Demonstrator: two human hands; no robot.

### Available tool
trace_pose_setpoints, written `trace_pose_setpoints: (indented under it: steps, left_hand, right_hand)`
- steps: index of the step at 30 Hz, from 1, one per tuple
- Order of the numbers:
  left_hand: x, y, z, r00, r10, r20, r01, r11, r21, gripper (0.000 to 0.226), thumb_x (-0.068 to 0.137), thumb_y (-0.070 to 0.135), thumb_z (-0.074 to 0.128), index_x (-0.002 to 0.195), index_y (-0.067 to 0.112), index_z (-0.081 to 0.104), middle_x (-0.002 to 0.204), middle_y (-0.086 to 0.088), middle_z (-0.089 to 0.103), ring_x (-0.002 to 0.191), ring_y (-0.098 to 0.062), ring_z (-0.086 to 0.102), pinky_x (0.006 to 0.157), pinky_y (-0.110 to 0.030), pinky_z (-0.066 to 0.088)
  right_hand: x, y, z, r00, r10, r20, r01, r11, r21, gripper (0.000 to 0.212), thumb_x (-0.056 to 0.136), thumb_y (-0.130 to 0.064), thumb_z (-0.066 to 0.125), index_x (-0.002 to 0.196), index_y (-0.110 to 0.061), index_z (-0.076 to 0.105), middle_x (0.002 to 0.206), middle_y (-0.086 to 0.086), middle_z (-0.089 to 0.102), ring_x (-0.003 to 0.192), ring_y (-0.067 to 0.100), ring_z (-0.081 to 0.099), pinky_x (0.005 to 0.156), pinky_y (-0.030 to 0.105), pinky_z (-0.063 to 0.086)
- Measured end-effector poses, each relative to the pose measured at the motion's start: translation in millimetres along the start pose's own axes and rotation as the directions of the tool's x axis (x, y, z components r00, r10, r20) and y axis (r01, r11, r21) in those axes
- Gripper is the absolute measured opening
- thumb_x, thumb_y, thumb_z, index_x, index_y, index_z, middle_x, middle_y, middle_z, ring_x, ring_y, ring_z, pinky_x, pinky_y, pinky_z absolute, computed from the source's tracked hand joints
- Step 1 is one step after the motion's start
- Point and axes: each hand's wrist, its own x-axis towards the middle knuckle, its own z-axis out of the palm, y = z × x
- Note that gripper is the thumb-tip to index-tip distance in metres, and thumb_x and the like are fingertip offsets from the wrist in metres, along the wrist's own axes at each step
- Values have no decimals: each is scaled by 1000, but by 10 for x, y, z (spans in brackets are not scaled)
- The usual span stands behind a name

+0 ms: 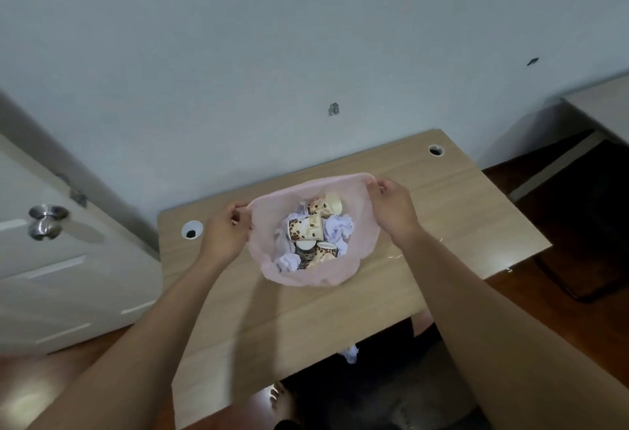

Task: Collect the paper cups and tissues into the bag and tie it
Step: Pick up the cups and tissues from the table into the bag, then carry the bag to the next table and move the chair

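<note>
The thin pink bag [267, 225] sits on the table [442, 218] with its mouth spread wide. The left hand [223, 232] pinches the rim at the bag's left side and the right hand [391, 206] pinches it at the far right, so each grip is closed on the film itself. Inside the bag lie several paper cups [306, 229] on their sides, with crumpled tissues [337, 227] packed around them.

The load looks very light, and the bag is soft and floppy, likely to sag or slide on the smooth wood if released. The film is probably slippery and could tear under a sharp tug. The cups crush easily, so the middle should not be squeezed. The rim is the best hold: gather opposite edges upward, well above the contents, to leave slack for a knot.

Below the bag, past the table's near edge, a white scrap [351, 354] lies on the floor; it may be a stray tissue.
</note>
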Motion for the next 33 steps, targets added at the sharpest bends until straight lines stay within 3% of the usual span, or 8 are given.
trace_pose_setpoints:
  steps: [3, 6, 10, 13, 17, 23, 27, 33]
  left_hand:
    - [-192, -93, 41, 996, -62, -66, 60, 998, -30, 29, 105, 17, 61, 134, 18, 65, 95, -10, 71, 66, -19, 68, 66, -39, 61]
    - [-466, -123, 120, 980, -118, -158, 112, 993, -50, 36, 102, 18, 62, 138, 20, 60, 91, -4, 67, 73, -21, 67, 75, -47, 62]
    - [-1018, 100, 340, 964, -145, -225, 138, 989, -49, 27, 105, 19, 58, 131, 20, 65, 92, -4, 70, 64, -13, 64, 65, -28, 57]
    - [-1529, 232, 636, 966, -165, -198, 156, 986, -58, 20, 106, 19, 57, 118, 26, 72, 92, -2, 72, 58, -8, 63, 61, -24, 54]
    - [-2219, 370, 1165, 977, -211, 15, 212, 975, -71, 17, 108, 21, 59, 112, 26, 74, 92, -2, 77, 67, -9, 68, 61, -24, 54]
    - [-3041, 371, 1811, 956, -222, 190, 193, 968, 157, 21, 104, 40, 67, 119, 29, 75, 105, 9, 75, 81, 2, 65, 85, -22, 53]
    - [-3395, 337, 1995, 905, -286, 315, 87, 849, 521, 46, 103, 63, 46, 114, 31, 76, 112, 10, 76, 103, -14, 70, 90, -38, 57]
    - [-3680, 444, 2203, 932, -261, 250, -17, 660, 751, 55, 98, 66, 32, 119, 37, 74, 119, 3, 76, 107, -25, 70, 88, -41, 47]
  right_hand:
    - [-23, 153, -58, 996, 33, 87, -36, 999, 38, 20, 108, -36, 58, 100, -25, 73, 87, -9, 74, 75, 10, 68, 68, 29, 55]
    - [-35, 324, -183, 984, 58, 171, -68, 996, 52, 21, 98, -44, 61, 104, -28, 73, 86, -12, 72, 75, 11, 66, 86, 44, 62]
    - [3, 622, -414, 955, 56, 290, -69, 997, 37, 29, 92, -50, 62, 109, -29, 72, 100, -9, 74, 90, 18, 68, 100, 55, 61]
    - [-41, 772, -612, 936, 20, 352, -17, 1000, -12, 11, 101, -39, 62, 99, -31, 68, 101, -7, 74, 82, 20, 69, 88, 52, 65]
    - [-238, 1100, -934, 879, 76, 471, -37, 995, -90, 13, 108, -22, 57, 110, -17, 68, 107, 6, 71, 68, 17, 62, 58, 30, 57]
    - [-623, 1724, -1359, 642, 203, 739, 125, 924, -363, 23, 107, -31, 63, 112, -12, 76, 112, 3, 78, 83, 19, 72, 71, 32, 57]
    - [-876, 2001, -1496, 489, 228, 842, 391, 805, -446, 39, 108, -42, 62, 104, -6, 78, 95, 6, 74, 92, 24, 70, 72, 29, 49]
    - [-1314, 2091, -1802, 350, 375, 858, 629, 585, -512, 58, 111, -65, 43, 143, -27, 72, 152, -1, 65, 138, 21, 60, 106, 27, 43]
